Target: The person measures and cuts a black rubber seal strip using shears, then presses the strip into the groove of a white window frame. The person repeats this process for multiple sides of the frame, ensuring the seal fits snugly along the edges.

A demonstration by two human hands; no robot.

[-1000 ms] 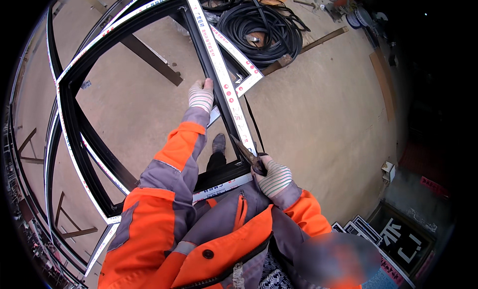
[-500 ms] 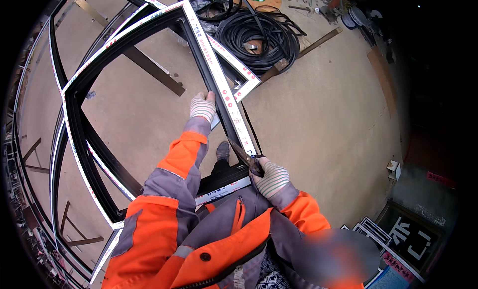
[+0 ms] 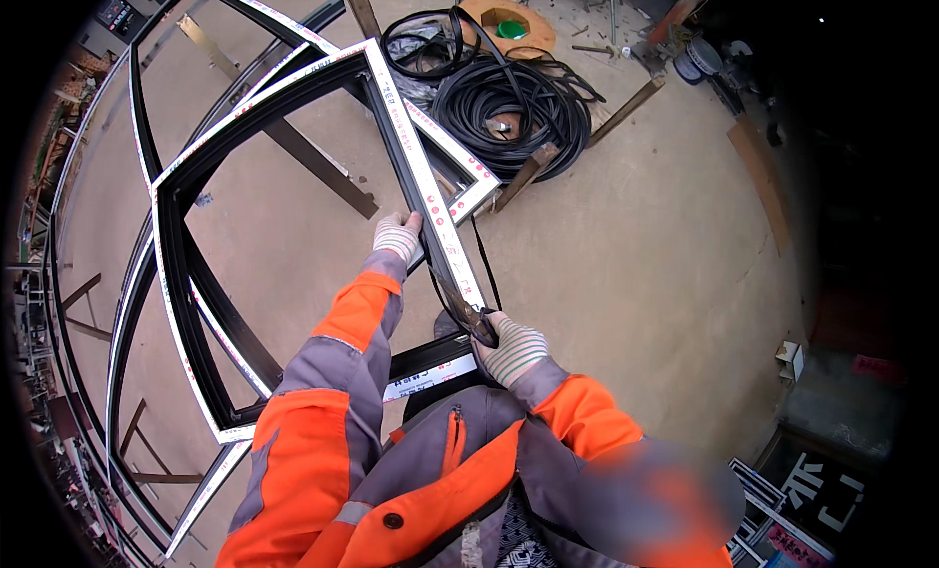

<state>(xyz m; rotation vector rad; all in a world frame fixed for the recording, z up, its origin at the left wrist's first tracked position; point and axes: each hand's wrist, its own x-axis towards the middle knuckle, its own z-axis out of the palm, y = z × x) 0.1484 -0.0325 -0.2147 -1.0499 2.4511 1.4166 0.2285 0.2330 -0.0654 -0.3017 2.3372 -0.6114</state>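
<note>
Your right hand (image 3: 514, 348) is closed around a pair of scissors (image 3: 468, 312), blades pointing forward and left beside the frame's (image 3: 423, 173) right-hand bar, whose long axis slants away from that grip, forward and slightly left. Farther up that bar, your left hand (image 3: 397, 238) is curled at its inner edge, though whether it pinches anything cannot be told. Another frame (image 3: 473, 163) lies under this one, brown floor (image 3: 636, 275) spreads right of the scissors, and a black coil (image 3: 465, 118) sits beyond both hands.
</note>
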